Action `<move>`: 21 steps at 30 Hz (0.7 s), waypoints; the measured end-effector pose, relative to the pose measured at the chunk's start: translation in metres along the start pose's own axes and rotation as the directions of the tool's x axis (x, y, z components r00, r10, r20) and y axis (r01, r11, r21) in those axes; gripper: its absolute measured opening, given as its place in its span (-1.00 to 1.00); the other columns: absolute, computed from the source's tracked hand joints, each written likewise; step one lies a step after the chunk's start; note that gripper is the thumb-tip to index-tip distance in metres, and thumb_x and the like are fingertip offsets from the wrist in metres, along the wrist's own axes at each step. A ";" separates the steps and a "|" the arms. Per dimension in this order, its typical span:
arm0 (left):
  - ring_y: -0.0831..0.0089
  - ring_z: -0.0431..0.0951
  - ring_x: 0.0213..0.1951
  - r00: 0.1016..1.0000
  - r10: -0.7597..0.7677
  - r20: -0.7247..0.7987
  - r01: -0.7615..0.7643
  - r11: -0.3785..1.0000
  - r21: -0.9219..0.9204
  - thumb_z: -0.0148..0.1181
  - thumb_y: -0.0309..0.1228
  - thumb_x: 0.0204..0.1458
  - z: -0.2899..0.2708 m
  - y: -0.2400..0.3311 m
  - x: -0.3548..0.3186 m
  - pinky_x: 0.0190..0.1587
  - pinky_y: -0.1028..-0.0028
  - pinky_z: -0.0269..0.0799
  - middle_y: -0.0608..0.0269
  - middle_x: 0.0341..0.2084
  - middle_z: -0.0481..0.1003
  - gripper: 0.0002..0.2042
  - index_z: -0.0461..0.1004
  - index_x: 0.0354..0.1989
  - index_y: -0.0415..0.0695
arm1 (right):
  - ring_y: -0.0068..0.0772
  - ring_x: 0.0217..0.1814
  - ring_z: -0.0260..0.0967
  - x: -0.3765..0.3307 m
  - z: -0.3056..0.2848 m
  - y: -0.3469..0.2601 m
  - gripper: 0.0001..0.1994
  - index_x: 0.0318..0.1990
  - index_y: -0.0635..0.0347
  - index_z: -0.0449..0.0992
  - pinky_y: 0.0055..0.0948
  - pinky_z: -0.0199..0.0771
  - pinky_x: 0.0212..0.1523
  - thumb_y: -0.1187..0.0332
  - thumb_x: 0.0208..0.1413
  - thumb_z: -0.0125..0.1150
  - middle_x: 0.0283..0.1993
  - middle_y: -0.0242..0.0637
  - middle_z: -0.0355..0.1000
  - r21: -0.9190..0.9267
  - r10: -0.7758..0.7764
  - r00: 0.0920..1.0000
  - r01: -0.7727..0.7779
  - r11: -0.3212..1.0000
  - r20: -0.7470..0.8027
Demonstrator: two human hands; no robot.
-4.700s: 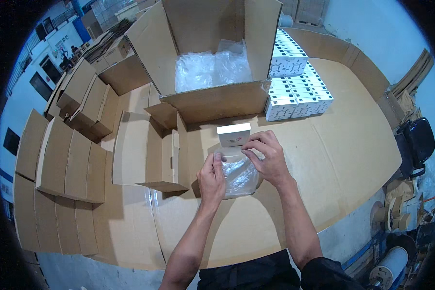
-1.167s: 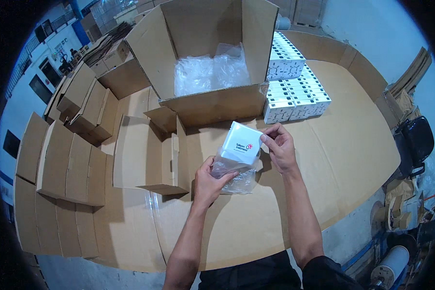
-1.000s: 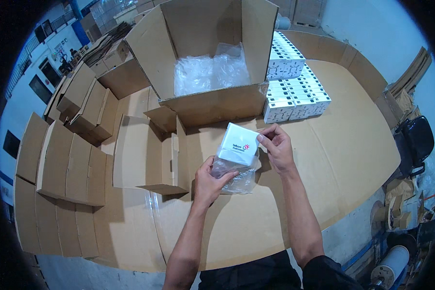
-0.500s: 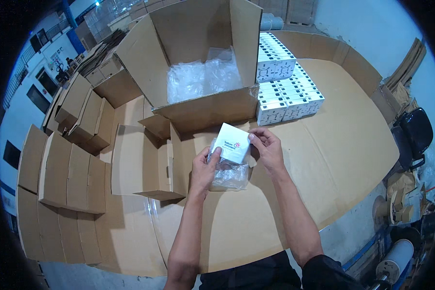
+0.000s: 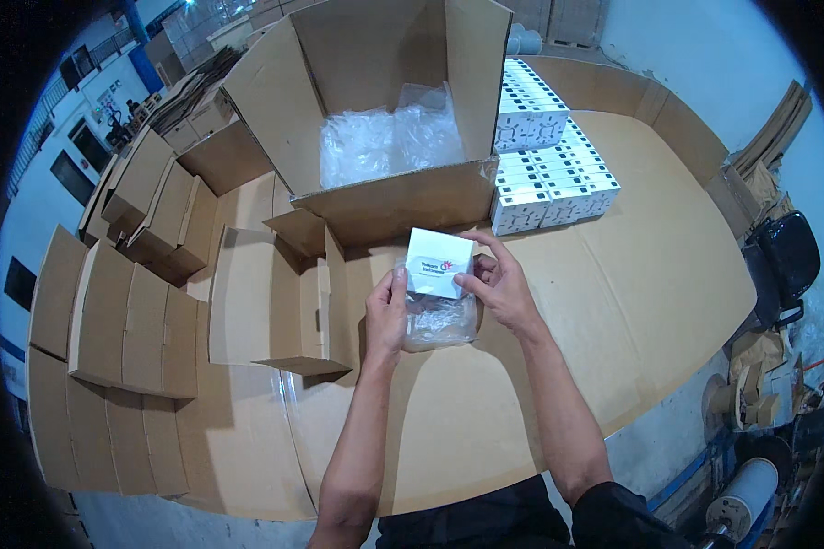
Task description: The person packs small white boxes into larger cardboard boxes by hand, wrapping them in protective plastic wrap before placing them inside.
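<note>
A small white square box (image 5: pixel 438 259) with a coloured emblem on its top face is held over the table, in front of the large carton. My right hand (image 5: pixel 501 285) grips it at its right side, thumb on the top face and fingers behind the edge. A crinkled clear plastic bag (image 5: pixel 439 322) lies below and partly behind the box. At the box's left edge, my left hand (image 5: pixel 386 316) is closed on the bag's side, thumb pointing up; its other fingers are mostly hidden. How far the box sits inside the bag, I cannot tell.
An open carton (image 5: pixel 394 206) with clear plastic bags (image 5: pixel 389 137) inside stands ahead. White patterned boxes (image 5: pixel 558 188) are stacked to its right. A smaller open carton (image 5: pixel 293 302) stands left of my hands, with several brown cartons (image 5: pixel 128 320) farther left. The table (image 5: pixel 613 302) is cardboard-covered.
The white box has turned straighter and tipped, so its front side shows. My right thumb has moved onto its top face. My left thumb has slid off the face to its left edge.
</note>
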State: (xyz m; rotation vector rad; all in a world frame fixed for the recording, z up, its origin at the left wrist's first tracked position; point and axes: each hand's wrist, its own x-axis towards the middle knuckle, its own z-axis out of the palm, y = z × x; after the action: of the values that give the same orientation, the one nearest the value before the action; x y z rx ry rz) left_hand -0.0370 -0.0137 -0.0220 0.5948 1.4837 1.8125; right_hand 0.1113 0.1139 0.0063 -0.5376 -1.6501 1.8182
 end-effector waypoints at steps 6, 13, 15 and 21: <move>0.54 0.55 -0.17 0.995 0.068 -0.071 -0.057 0.988 0.143 -0.04 -0.08 0.40 0.001 -0.001 -0.001 -0.03 0.42 0.46 0.25 -0.19 0.63 -0.54 0.58 0.08 -0.24 | -0.55 -0.10 0.48 -0.002 -0.006 -0.004 -0.48 0.25 0.25 0.37 -0.57 0.53 -0.08 0.64 0.11 0.33 -0.08 -0.21 0.54 -0.007 -0.034 0.999 0.034 0.999 0.012; 0.50 0.52 0.01 0.990 0.143 -0.014 -0.139 0.979 0.149 -0.07 -0.11 0.42 0.004 0.008 -0.006 0.13 0.43 0.41 0.23 -0.02 0.60 -0.55 0.54 0.18 -0.20 | -0.59 -0.15 0.48 -0.001 -0.004 0.004 -0.79 -0.04 0.34 0.61 -0.55 0.52 -0.08 0.51 0.18 0.36 -0.17 -0.34 0.58 -0.060 -0.087 0.993 0.082 0.995 -0.080; 0.50 0.51 0.05 0.992 0.128 0.002 -0.127 0.983 0.135 -0.08 -0.11 0.42 0.004 0.009 -0.007 0.16 0.43 0.39 0.25 0.01 0.59 -0.56 0.54 0.19 -0.18 | -0.57 -0.14 0.50 -0.002 -0.001 0.004 -0.84 -0.11 0.35 0.65 -0.53 0.52 -0.06 0.47 0.20 0.35 -0.19 -0.31 0.61 -0.057 -0.117 0.987 0.111 0.992 -0.107; 0.50 0.49 0.06 0.979 0.202 0.023 -0.203 0.967 0.152 -0.11 -0.05 0.42 0.008 0.016 -0.010 0.18 0.43 0.37 0.25 0.02 0.58 -0.53 0.53 0.20 -0.15 | -0.53 -0.10 0.53 -0.001 -0.003 0.004 -0.82 -0.09 0.36 0.65 -0.50 0.54 0.00 0.47 0.22 0.33 -0.13 -0.21 0.64 -0.053 -0.138 0.981 0.132 0.990 -0.136</move>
State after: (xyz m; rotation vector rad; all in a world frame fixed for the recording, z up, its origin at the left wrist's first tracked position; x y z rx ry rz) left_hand -0.0283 -0.0180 -0.0040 0.8563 1.6175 1.8554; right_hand 0.1131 0.1156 0.0021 -0.5455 -1.5946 1.6138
